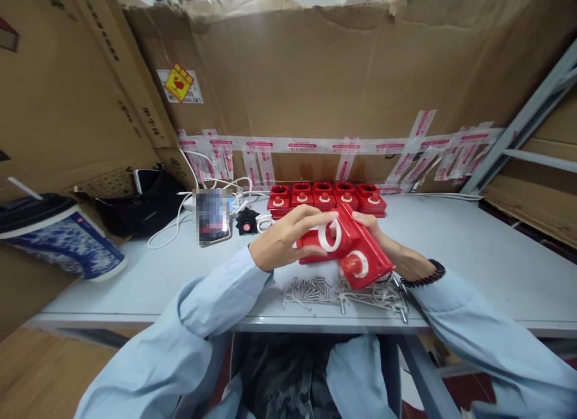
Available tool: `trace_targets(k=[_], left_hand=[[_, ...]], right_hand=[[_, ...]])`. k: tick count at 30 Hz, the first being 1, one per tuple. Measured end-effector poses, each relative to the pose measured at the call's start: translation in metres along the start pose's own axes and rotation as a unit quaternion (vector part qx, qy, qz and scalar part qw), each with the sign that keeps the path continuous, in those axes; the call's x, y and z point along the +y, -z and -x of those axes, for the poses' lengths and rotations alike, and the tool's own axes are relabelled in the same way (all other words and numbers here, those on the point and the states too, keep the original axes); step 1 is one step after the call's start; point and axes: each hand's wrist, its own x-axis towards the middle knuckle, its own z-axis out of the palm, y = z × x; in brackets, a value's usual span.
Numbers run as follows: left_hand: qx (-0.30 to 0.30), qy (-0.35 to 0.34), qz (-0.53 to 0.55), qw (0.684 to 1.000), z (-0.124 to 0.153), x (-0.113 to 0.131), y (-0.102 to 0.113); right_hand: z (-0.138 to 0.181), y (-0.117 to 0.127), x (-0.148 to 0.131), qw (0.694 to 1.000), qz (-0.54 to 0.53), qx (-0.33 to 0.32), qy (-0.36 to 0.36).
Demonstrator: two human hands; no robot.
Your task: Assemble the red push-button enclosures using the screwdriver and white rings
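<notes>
My right hand (pixel 390 244) grips a red plastic housing (pixel 375 261) by its far side and holds it tilted above the desk. The housing carries an orange-red dome (pixel 355 264) with a white collar. My left hand (pixel 288 234) pinches a white ring (pixel 330 237) between thumb and fingers, at the housing's round opening. Whether the ring sits inside the opening or just against it, I cannot tell. Another red part (pixel 309 250) shows behind my left fingers, partly hidden. Loose screws (pixel 312 288) lie below the hands, beside metal rods with white cords (pixel 383 297).
Several similar red housings (pixel 324 196) stand in a row at the back, against a taped cardboard wall (pixel 306 82). Left of them are a phone (pixel 213 217), white cables (pixel 157 238), a black knob-like object (pixel 247 222), a black bag (pixel 130 208) and a large blue-white cup (pixel 67 241).
</notes>
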Motion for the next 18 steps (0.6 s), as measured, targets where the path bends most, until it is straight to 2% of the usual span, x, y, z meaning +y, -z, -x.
trace_targets(k=[4, 10, 14, 18], left_hand=[[0.018, 0.072, 0.062, 0.995, 0.0, 0.003, 0.0], [0.049, 0.117, 0.086, 0.988, -0.002, 0.009, -0.006], [0.061, 0.127, 0.116, 0.983, -0.001, 0.011, -0.008], [0.063, 0.116, 0.101, 0.986, -0.001, 0.015, -0.01]], right_hand=[[-0.001, -0.003, 0.005, 0.998, -0.064, -0.012, -0.014], [-0.005, 0.0, 0.014, 0.999, -0.026, 0.032, 0.003], [-0.008, -0.002, 0.014, 0.999, -0.01, 0.04, 0.027], [-0.007, -0.008, 0.012, 0.995, -0.015, 0.085, 0.05]])
